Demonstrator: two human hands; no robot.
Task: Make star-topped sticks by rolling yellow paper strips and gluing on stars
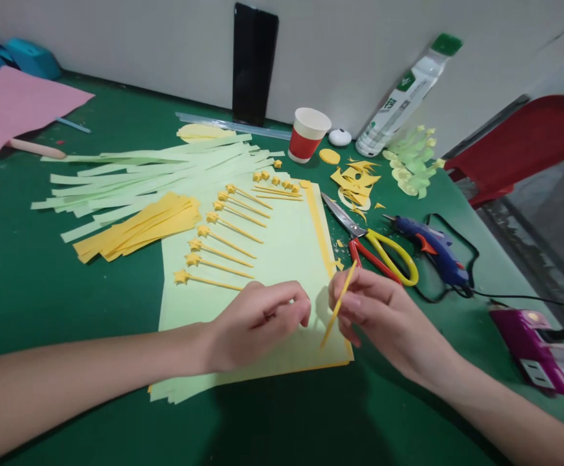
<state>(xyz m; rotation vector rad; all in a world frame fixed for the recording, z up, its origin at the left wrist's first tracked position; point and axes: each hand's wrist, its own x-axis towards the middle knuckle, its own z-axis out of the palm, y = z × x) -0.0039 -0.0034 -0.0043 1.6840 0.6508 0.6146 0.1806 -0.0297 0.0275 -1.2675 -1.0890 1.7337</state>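
My right hand (383,310) pinches a thin yellow paper stick (338,304) between thumb and fingers, tilted above the right edge of the pale green paper sheets (282,346). Close by on the left, my left hand (267,317) is closed, its fingers curled and thumb pressed in; whatever it may hold is hidden. Beyond my left hand lies a row of yellow paper stars on sticks (226,239), side by side on the sheets. Several loose little yellow stars (277,164) and a few bare sticks (279,193) rest at the sheets' far end.
Scissors (373,243) and a blue glue gun (432,255) with its cord lie at right, near a purple power strip (534,353). Green strips (165,168) and yellow strips (140,226) spread at left. A paper cup (307,139), phone (255,65) and bottle (401,100) stand behind.
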